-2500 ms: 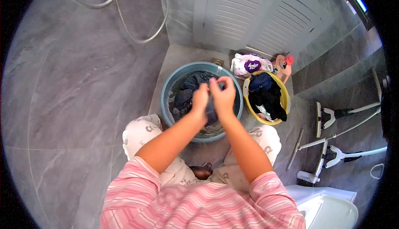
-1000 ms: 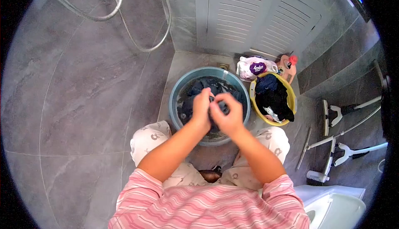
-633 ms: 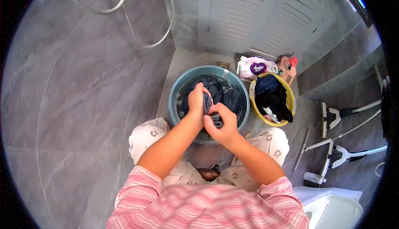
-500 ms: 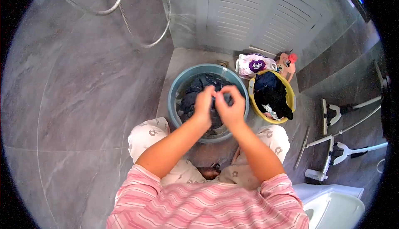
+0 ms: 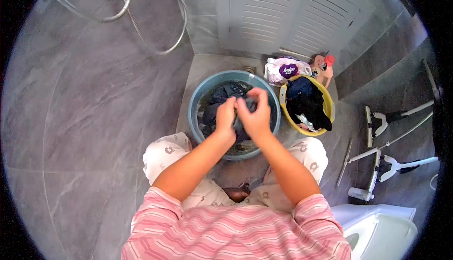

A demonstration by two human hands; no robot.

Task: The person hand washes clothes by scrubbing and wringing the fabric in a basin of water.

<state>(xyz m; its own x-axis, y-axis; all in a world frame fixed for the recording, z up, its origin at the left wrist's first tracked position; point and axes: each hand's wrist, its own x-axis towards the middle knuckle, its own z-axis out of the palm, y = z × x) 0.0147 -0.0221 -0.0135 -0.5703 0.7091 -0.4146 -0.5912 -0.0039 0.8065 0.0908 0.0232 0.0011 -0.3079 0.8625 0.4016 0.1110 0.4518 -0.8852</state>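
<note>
In front of me a blue-grey basin [image 5: 193, 113] stands on the floor, with dark wet clothes [image 5: 207, 113] lying in water. Both my hands are close together over its middle. My left hand [image 5: 225, 120] is closed on a dark garment [image 5: 251, 103], its thumb side toward the other hand. My right hand [image 5: 255, 118] curls around the same dark cloth, thumb and fingers bent; the fingertips are slightly blurred. Much of the cloth between the hands is hidden by them.
Right of the basin is a yellow basin [image 5: 331, 111] with dark clothes [image 5: 306, 99]. Behind it stand a white-and-purple bag [image 5: 287, 71] and a pink bottle [image 5: 324, 71]. Mops [image 5: 377, 153] lean at the right, near a toilet [image 5: 384, 236]. A shower hose [image 5: 183, 19] hangs upper left.
My right hand has turned and its fingers have opened wider around the cloth. My left hand has shifted slightly down and left. The view has tilted a little.
</note>
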